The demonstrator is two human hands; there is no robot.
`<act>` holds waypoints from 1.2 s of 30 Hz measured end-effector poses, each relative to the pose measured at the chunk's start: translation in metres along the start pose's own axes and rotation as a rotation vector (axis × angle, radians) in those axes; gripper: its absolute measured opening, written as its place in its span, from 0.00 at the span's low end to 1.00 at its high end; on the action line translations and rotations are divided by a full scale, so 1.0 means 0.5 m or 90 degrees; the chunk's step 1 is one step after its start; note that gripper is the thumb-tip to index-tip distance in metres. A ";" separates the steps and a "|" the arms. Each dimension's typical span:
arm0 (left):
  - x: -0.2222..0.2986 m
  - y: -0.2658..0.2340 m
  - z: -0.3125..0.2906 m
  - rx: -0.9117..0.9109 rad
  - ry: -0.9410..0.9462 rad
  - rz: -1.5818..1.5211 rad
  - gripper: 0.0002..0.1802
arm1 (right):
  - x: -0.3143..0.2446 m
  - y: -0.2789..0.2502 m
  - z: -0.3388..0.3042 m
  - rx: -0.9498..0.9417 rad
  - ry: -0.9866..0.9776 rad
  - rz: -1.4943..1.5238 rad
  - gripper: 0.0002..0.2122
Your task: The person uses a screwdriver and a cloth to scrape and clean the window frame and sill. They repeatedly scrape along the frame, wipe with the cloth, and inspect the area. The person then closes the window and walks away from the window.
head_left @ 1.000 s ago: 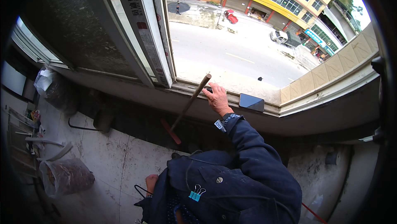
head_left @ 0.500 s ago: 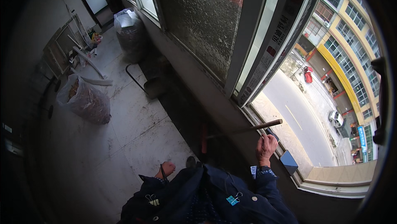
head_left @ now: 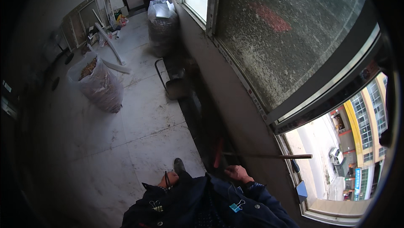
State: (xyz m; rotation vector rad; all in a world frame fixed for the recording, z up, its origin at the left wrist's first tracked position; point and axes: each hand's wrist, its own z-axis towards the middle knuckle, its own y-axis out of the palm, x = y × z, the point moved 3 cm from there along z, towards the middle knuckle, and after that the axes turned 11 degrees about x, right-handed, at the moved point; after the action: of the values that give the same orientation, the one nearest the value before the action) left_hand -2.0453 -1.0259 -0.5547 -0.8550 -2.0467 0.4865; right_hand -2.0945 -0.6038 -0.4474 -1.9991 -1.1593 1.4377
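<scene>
My left hand hangs low in front of my body with its fingers curled in, and a dark band crosses its wrist. No held thing shows in it. My right hand is in front of my jacket, fingers loosely bent and nothing visible between them. Just beyond it a broom with a red head leans with its wooden handle across the window sill, apart from my hand. A scraper with a blue blade and dark handle lies on the sill.
A black dustpan with a tall handle stands ahead by the dark floor strip. Two filled plastic bags stand on the pale floor, with boards and debris along the left wall. To the right is the open window above a street.
My right hand has come away from the sill beside the scraper and moved left toward my body. The view has turned right. The broom still leans on the sill.
</scene>
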 end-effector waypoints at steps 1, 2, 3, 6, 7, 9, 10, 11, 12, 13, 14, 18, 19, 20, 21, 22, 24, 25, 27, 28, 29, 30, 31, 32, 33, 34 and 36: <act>-0.034 -0.021 0.011 0.013 0.014 0.009 0.18 | -0.012 0.021 0.027 -0.017 0.019 -0.006 0.19; -0.067 -0.044 0.037 0.031 0.033 0.017 0.17 | -0.029 0.038 0.066 -0.029 0.035 -0.014 0.19; -0.114 -0.061 0.053 0.050 -0.017 -0.064 0.18 | -0.051 0.061 0.094 -0.014 0.039 -0.016 0.20; -0.251 -0.125 0.115 0.120 -0.074 -0.160 0.19 | -0.124 0.105 0.183 -0.053 0.071 -0.046 0.19; -0.293 -0.149 0.127 0.120 -0.067 -0.075 0.19 | -0.156 0.115 0.209 -0.058 0.041 -0.038 0.19; -0.352 -0.209 0.146 0.220 -0.122 -0.151 0.16 | -0.227 0.137 0.271 -0.082 0.025 -0.038 0.18; -0.371 -0.237 0.151 0.242 -0.150 -0.182 0.15 | -0.258 0.145 0.296 -0.079 0.033 -0.017 0.17; -0.384 -0.261 0.155 0.237 -0.222 -0.212 0.14 | -0.288 0.152 0.321 -0.079 0.019 -0.037 0.16; -0.389 -0.283 0.152 0.244 -0.242 -0.317 0.12 | -0.319 0.158 0.355 -0.081 -0.001 -0.048 0.16; -0.385 -0.304 0.154 0.258 -0.248 -0.359 0.11 | -0.346 0.164 0.388 -0.086 -0.017 -0.063 0.16; -0.380 -0.321 0.153 0.260 -0.279 -0.410 0.11 | -0.368 0.167 0.419 -0.113 -0.028 -0.051 0.16; -0.348 -0.362 0.156 0.218 -0.325 -0.450 0.12 | -0.442 0.186 0.543 -0.112 -0.024 -0.069 0.15; -0.341 -0.373 0.168 0.181 -0.343 -0.420 0.12 | -0.460 0.193 0.577 -0.118 -0.027 -0.066 0.15; -0.336 -0.385 0.175 0.155 -0.348 -0.422 0.14 | -0.474 0.201 0.605 -0.128 -0.017 -0.068 0.15; -0.332 -0.404 0.183 0.167 -0.330 -0.417 0.14 | -0.487 0.209 0.632 -0.139 -0.003 -0.070 0.15; -0.331 -0.424 0.190 0.171 -0.325 -0.405 0.15 | -0.503 0.219 0.664 -0.154 -0.018 -0.083 0.15; -0.334 -0.480 0.225 0.179 -0.310 -0.379 0.14 | -0.537 0.239 0.739 -0.188 -0.042 -0.116 0.15; -0.336 -0.508 0.246 0.180 -0.315 -0.379 0.14 | -0.554 0.246 0.778 -0.190 -0.043 -0.104 0.15; -0.350 -0.587 0.304 0.191 -0.317 -0.373 0.15 | -0.606 0.266 0.877 -0.192 -0.037 -0.086 0.14; -0.353 -0.633 0.334 0.194 -0.307 -0.323 0.16 | -0.641 0.272 0.933 -0.186 -0.044 -0.095 0.14; -0.355 -0.682 0.378 0.208 -0.304 -0.323 0.15 | -0.677 0.269 0.996 -0.171 -0.079 -0.102 0.14; -0.360 -0.724 0.402 0.210 -0.304 -0.318 0.15 | -0.709 0.268 1.052 -0.164 -0.087 -0.118 0.14; -0.370 -0.776 0.423 0.209 -0.301 -0.306 0.15 | -0.745 0.272 1.095 -0.157 -0.090 -0.127 0.14; -0.376 -0.833 0.467 0.247 -0.305 -0.357 0.15 | -0.791 0.270 1.157 -0.153 -0.127 -0.122 0.14; -0.376 -0.876 0.503 0.279 -0.311 -0.412 0.15 | -0.830 0.263 1.209 -0.157 -0.156 -0.133 0.15; -0.379 -0.906 0.528 0.293 -0.365 -0.464 0.14 | -0.870 0.253 1.252 -0.144 -0.220 -0.128 0.14; -0.373 -0.971 0.588 0.350 -0.341 -0.498 0.14 | -0.951 0.239 1.336 -0.117 -0.227 -0.107 0.13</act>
State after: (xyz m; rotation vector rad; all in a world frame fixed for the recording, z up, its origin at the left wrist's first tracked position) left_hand -2.4016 -1.5050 -0.5318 0.4534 -2.3229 0.8165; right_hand -2.7171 -1.1461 -0.5178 -1.7493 -1.6205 1.6967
